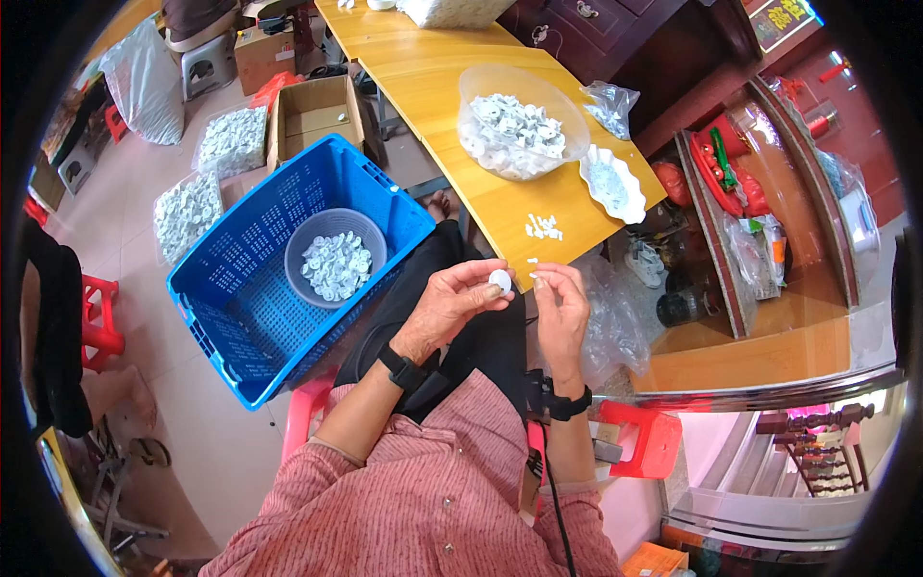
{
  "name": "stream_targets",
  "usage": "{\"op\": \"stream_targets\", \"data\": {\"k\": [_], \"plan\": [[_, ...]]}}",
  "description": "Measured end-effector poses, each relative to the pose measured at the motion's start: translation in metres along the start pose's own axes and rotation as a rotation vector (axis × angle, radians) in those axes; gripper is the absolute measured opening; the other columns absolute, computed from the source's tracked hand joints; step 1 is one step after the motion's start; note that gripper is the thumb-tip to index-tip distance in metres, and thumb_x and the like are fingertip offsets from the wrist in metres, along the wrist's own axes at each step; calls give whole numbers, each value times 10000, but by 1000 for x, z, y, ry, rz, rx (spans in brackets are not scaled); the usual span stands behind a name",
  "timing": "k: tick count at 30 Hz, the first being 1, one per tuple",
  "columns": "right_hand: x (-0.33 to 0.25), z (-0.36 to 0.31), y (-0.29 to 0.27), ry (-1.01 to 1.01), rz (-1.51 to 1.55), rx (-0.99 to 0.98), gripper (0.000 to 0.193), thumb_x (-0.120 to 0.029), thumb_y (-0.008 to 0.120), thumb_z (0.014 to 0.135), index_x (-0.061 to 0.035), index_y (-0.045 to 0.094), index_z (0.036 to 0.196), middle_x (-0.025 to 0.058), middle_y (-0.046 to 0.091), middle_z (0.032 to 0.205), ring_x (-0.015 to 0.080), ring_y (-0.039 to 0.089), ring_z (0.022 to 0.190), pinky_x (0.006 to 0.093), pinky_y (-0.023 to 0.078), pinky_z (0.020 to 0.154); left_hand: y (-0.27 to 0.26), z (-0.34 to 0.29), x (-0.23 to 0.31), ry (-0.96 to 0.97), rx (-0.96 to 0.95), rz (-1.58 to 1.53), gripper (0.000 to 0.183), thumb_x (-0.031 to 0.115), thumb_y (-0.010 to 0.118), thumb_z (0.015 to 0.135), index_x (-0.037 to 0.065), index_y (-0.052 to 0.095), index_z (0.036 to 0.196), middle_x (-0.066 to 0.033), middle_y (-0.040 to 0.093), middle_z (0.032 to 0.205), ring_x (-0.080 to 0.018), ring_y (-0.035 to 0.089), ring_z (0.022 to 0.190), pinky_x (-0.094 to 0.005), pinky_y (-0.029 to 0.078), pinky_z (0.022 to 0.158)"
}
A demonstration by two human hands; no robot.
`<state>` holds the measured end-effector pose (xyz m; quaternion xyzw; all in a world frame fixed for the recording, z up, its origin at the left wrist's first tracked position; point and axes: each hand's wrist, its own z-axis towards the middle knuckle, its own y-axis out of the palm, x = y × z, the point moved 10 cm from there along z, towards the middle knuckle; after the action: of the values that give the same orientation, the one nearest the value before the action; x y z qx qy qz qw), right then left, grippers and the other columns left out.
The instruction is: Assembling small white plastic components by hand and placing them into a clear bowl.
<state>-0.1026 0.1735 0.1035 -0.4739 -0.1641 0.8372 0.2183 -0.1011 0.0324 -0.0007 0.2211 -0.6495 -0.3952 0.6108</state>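
Note:
Between the thumb and fingers of my left hand (452, 300) is a small white round plastic disc (500, 281). Just to its right, my right hand (561, 306) pinches a tiny white plastic piece (536, 275). Both hands are close together by the near corner of the yellow wooden table (500, 205). Beyond the fingertips lies a loose cluster of small white pieces (544, 228). A clear plastic bowl (477, 88) of white parts stands farther back, beside a scalloped white dish (630, 208) holding small translucent pieces.
At my left, a blue crate (231, 288) holds a grey bowl (297, 262) of round white parts. Past it are filled clear bags (187, 213), an open cardboard box (312, 120) and red stools (99, 322). A small clear bag (610, 108) lies on the table; shelving (760, 212) stands right.

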Motion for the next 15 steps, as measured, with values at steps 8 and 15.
{"op": "stream_targets", "data": {"k": [8, 15], "plan": [[-41, -11, 9, -91, 17, -71, 37, -9, 658, 868, 19, 640, 885, 129, 632, 1015, 265, 634, 935, 349, 506, 818, 4, 0, 2, 49, -56, -22, 433, 60, 711, 880, -4, 584, 1289, -137, 628, 1238, -236, 630, 1122, -357, 547, 961], [-42, -14, 13, -94, 0, -42, 63, -6, 676, 857, 15, 622, 881, 133, 630, 1001, 275, 640, 904, 360, 513, 800, 9, -1, 6, 97, -78, 29, 395, -9, 714, 858, -28, 597, 1235, -134, 634, 1217, -213, 622, 1120, -358, 517, 993]]}}
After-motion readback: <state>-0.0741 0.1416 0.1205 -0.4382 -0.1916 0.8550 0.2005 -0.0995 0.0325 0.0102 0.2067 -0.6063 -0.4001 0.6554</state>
